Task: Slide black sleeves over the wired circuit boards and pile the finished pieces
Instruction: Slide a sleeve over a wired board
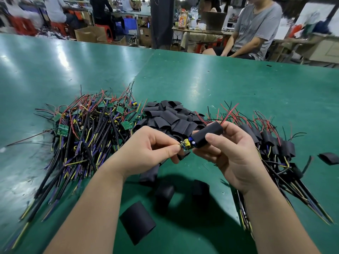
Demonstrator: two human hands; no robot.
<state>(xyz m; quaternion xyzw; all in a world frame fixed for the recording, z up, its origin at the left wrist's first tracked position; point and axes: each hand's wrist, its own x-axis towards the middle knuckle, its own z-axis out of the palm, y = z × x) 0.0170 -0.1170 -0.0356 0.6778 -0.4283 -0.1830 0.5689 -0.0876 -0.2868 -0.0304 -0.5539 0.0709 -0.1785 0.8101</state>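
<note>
Sleeve half on, held above the green worktop (201,85): left hand (152,147) grip pinches the exposed circuit board (188,143) end, right hand (229,153) grip curls round the black sleeve (209,135). Keep board square to sleeve mouth, push straight; finished pile (278,145) lies right.

Bright, even overhead light fills the room, and the green table (238,85) throws it back as pale streaks of glare at the left and centre. The left hand (156,149) and right hand (233,154) cast a soft dark shadow on the table just below them. The sleeve (209,134) and circuit board (187,143) they hold are sharp, the wires (55,180) at lower left and the background smear, and the wide lens bows the table's far edge.
</note>
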